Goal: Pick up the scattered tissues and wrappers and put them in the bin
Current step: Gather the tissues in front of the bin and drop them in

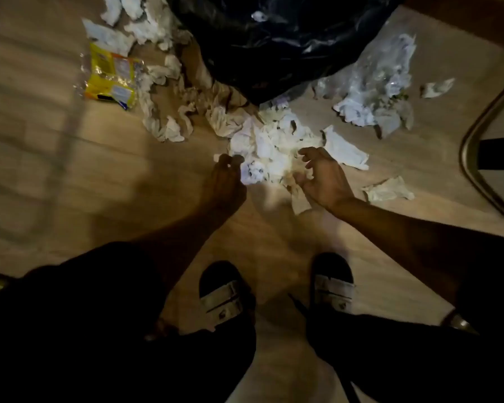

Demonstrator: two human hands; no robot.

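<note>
Our right hand [323,181] spreads its fingers [306,154] open over the central heap of tissues [277,149]; our left hand [226,181] pinches shut at the heap's edge, on what we cannot tell. Beyond, tissues ring the black-lined bin [274,39] on the floor [70,170], with a yellow wrapper [111,75] left and clear plastic [378,74] right. Most of the clearing seems left.
</note>
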